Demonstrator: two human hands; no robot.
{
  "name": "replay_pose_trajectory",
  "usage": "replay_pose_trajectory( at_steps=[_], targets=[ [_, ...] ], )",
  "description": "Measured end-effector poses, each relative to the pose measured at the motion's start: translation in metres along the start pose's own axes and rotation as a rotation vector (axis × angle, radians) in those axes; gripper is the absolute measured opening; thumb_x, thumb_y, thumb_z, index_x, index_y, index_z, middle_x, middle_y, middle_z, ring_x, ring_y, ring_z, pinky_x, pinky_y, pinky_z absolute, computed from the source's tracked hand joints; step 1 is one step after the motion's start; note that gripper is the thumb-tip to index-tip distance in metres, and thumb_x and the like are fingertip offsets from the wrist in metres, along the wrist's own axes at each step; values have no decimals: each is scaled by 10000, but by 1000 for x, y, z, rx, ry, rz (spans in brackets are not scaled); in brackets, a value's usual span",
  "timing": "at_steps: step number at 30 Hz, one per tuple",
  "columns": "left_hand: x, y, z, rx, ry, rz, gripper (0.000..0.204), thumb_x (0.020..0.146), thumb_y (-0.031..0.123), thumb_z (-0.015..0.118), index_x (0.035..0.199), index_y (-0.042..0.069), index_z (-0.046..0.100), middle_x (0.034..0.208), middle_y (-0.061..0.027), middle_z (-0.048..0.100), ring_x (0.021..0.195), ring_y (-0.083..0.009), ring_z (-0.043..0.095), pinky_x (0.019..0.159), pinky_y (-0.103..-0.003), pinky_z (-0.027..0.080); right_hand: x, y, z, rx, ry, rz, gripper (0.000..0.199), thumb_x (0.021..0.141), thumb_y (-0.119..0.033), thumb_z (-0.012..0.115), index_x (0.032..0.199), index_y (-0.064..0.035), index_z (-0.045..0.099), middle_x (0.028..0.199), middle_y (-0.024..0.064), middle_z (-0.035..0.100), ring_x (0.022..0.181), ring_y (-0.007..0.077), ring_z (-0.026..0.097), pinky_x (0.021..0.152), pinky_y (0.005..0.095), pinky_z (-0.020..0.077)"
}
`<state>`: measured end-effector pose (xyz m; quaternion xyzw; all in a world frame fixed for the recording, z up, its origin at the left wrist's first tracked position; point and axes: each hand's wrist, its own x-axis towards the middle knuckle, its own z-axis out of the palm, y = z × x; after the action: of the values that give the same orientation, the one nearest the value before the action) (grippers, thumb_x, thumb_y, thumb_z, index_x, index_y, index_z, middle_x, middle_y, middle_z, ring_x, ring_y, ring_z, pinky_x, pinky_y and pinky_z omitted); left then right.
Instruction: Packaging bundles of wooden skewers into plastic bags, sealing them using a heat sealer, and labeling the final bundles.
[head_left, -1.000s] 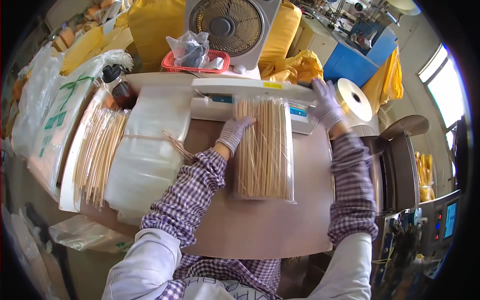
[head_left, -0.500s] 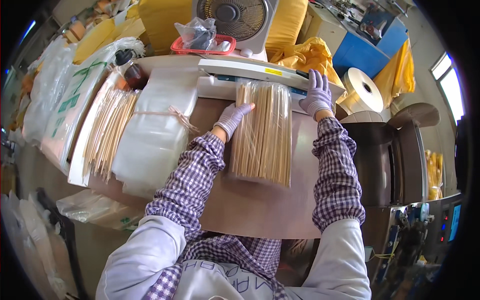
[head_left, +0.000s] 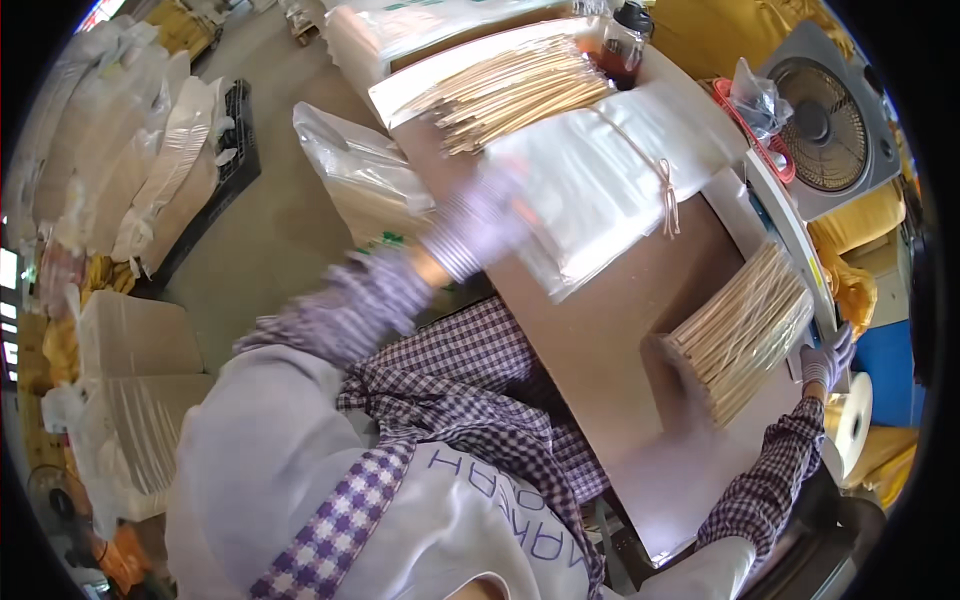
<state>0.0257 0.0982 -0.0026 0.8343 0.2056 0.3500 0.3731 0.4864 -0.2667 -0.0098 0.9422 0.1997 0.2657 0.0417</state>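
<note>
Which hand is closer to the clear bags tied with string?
Left. The left hand, blurred, is at the edge of the tied bags, maybe touching. The right hand is farther away, by the end of the long white bar.

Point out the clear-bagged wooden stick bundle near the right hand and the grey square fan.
Clear-bagged wooden stick bundle (head_left: 748, 330): head view, middle of the sticks.
Grey square fan (head_left: 816, 122): head view, round central hub.
</note>
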Motion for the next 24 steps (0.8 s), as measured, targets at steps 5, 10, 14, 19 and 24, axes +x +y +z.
replay_pose_trajectory(
  at_steps=[5, 10, 14, 19, 24],
  targets=[
    [28, -63, -206, 1058, 408, -411, 614, 697, 324, 631, 1158, -38, 450, 1140, -249, 495, 1067, -370, 482, 924, -399, 385, -12, 18, -12, 127, 116, -17, 884, 628, -281, 672, 1351, -42, 222, 1328, 199, 340, 1249, 345, 295, 1033, 395, 255],
    [29, -159, -302, 301, 155, -1144, 773, 713, 573, 590, 1241, 25, 447, 1199, -219, 489, 1085, -357, 479, 880, -433, 407, -16, -15, -43, 248, -332, 163, 939, 637, -404, 681, 1342, -16, 196, 1348, 255, 281, 1248, 415, 260, 1048, 407, 203],
    [31, -216, -334, 4, 22, -1169, 581, 746, 514, 577, 1130, 82, 523, 1044, -140, 551, 852, -253, 549, 707, -415, 469, -74, -96, -45, 911, -435, 516, 805, 625, -416, 720, 1214, 34, 406, 1127, 170, 524, 987, 291, 531, 814, 367, 438],
    [30, -208, -319, 109, 94, -990, 272, 815, 320, 540, 980, 106, 576, 819, -45, 584, 677, -159, 550, 565, -315, 475, -137, -151, -96, 1293, -852, 644, 521, 684, -320, 676, 1052, 25, 543, 868, 99, 607, 728, 207, 593, 637, 308, 482],
    [-23, -168, -264, -123, 169, -817, 245, 826, 293, 558, 825, 48, 574, 601, -47, 512, 416, -128, 476, 350, -248, 378, -232, -234, -140, 2029, -625, 822, 284, 779, -198, 548, 975, 7, 555, 926, 92, 588, 875, 204, 562, 799, 338, 459]
  ],
)
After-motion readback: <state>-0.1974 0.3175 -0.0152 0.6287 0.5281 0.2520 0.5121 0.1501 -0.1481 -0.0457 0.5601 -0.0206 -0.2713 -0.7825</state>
